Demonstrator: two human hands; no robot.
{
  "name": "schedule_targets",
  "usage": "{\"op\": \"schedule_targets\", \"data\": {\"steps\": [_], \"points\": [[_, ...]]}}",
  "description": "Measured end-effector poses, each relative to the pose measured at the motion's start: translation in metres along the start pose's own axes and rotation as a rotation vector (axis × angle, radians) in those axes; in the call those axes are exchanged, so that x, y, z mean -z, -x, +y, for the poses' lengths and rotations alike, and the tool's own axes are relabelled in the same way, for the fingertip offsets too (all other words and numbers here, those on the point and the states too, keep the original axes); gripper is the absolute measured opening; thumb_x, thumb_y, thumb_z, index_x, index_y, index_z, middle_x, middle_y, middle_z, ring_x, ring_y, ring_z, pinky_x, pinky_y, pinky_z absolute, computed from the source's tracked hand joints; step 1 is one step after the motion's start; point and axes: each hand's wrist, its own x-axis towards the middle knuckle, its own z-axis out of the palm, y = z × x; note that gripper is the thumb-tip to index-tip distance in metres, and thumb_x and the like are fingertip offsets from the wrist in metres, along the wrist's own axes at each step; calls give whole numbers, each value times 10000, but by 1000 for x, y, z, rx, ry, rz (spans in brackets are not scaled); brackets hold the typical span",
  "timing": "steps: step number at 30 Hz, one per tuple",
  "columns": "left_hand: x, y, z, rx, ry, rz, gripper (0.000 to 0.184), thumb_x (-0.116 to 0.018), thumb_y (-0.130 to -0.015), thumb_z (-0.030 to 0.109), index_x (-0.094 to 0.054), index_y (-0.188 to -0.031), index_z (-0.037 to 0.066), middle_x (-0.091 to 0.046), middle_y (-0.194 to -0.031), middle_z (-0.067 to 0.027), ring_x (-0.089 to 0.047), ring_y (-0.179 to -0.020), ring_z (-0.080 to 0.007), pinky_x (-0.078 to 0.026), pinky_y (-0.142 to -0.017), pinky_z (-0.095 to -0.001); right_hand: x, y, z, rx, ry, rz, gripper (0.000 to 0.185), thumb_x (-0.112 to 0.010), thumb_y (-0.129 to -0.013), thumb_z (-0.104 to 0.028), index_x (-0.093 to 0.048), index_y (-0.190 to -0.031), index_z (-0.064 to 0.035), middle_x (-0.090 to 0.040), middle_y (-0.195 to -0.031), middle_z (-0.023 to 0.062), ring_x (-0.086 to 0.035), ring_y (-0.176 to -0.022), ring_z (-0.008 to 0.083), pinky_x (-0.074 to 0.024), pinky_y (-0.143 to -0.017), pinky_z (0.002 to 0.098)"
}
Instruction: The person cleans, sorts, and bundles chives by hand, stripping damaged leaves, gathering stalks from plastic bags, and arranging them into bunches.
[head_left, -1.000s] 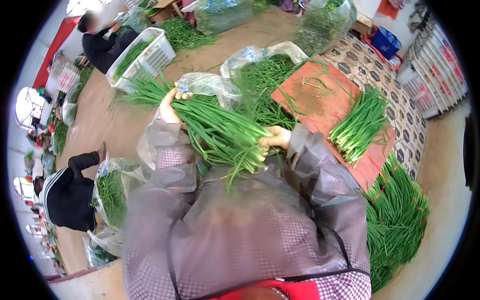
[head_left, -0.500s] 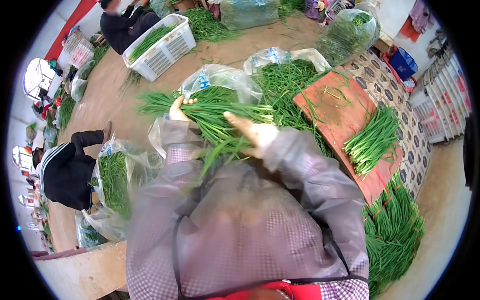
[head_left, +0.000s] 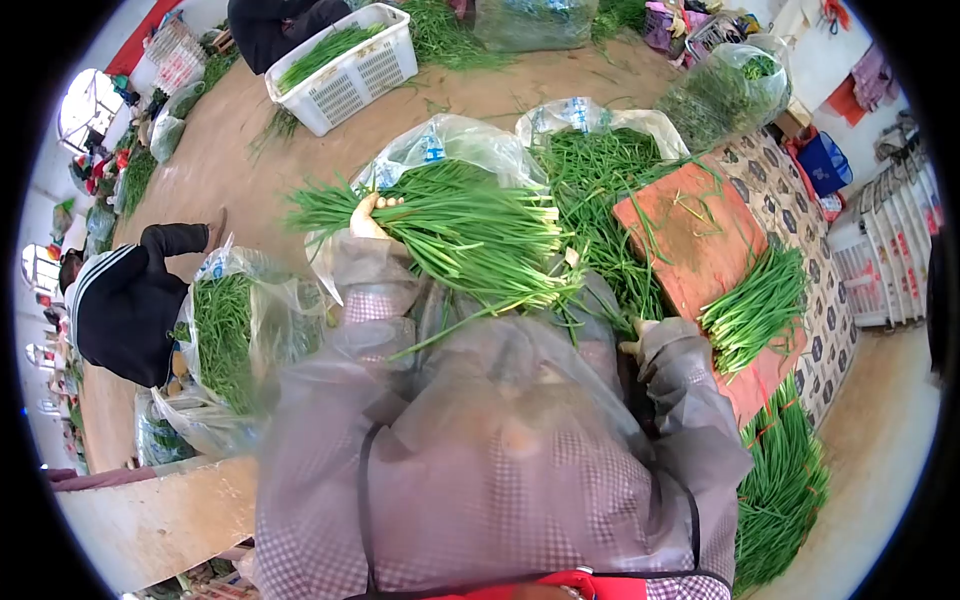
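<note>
My left hand is closed around the leafy part of a big bunch of garlic chives. The pale cut ends fan out to the right, above my lap. Beside my right knee, my right hand is low and partly covered by its sleeve. Its fingers look drawn together next to some green leaves, but what they hold, if anything, cannot be made out. Just above it lies a heap of loose chives in an open plastic bag. A second clear bag stands behind the held bunch.
A reddish board on my right carries scraps and a trimmed bunch of chives. Tied bunches lie below it. Ahead is a white crate. A co-worker in dark clothes bends by a bag at left.
My right hand has left the bunch and moved down and right to beside my knee. The bunch, still in my left hand, is more spread out. The view has shifted slightly.
</note>
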Motion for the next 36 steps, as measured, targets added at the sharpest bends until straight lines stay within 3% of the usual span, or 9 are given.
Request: {"op": "schedule_targets", "data": {"steps": [7,9,11,17,24,28,30,35,36], "points": [[-32,34,-11,23,41,-7,127,-538,-859,84,-483,-746,64,-484,-655,-38,-502,-657,-215,-495,-749,-399,55,-19,-125,815,-379,787,690,-703,-750,-424,-489,-1259,-9,-577,-1139,218,-604,-968,337,-496,-820,389],[-36,39,-13,-4,-10,-10,89,-543,-864,85,-517,-783,58,-488,-655,-34,-507,-647,-210,-499,-731,-385,75,-19,-182,747,-175,546,868,-716,-719,-475,-361,-1330,31,-548,-1124,246,-579,-991,355,-469,-850,423],[-42,50,-8,-23,-27,-48,65,-546,-863,86,-531,-810,53,-490,-654,-34,-508,-643,-209,-501,-725,-381,46,-67,-219,700,-24,664,396,-563,-859,-297,-475,-1091,13,-619,-850,171,-627,-731,331,-505,-671,413],[-3,22,-3,-10,17,-35,90,-569,-844,141,-542,-810,62,-503,-645,-47,-513,-674,-215,-482,-789,-419,54,-31,-157,591,-57,580,103,-505,-825,-153,-485,-873,-64,-601,-633,114,-628,-575,298,-501,-535,447],[33,-7,10,115,102,-58,245,-510,-838,148,-422,-613,109,-469,-605,-43,-481,-626,-222,-449,-833,-418,-34,-68,25,72,213,246,379,-499,-856,-233,-515,-1177,-33,-647,-784,192,-649,-746,349,-508,-670,462],[36,-13,9,66,120,67,208,-467,-811,104,-407,-612,95,-436,-592,-32,-455,-599,-212,-443,-825,-426,-14,-69,-1,353,-386,455,819,-682,-775,-439,-317,-1412,-77,-462,-1310,256,-600,-1031,337,-483,-864,415],[33,-9,4,83,155,-28,170,-466,-808,90,-423,-644,90,-430,-590,-28,-456,-594,-198,-452,-818,-394,21,-41,-80,372,-1257,152,1001,-741,-752,-367,-115,-1481,-86,-404,-1380,214,-526,-1144,272,-449,-915,365],[12,12,18,80,208,-271,167,-497,-748,84,-414,-603,100,-420,-540,-18,-437,-547,-171,-432,-761,-351,-57,-116,-99,628,-1318,217,332,-569,-869,-114,-587,-1177,6,-638,-1107,132,-582,-1044,199,-452,-915,320],[9,19,21,89,190,-354,166,-502,-749,86,-420,-604,98,-426,-538,-18,-439,-551,-168,-426,-742,-342,-60,-118,-81,369,-1058,337,342,-531,-879,-93,-560,-1203,15,-636,-1111,127,-587,-1031,202,-459,-900,317]]}}
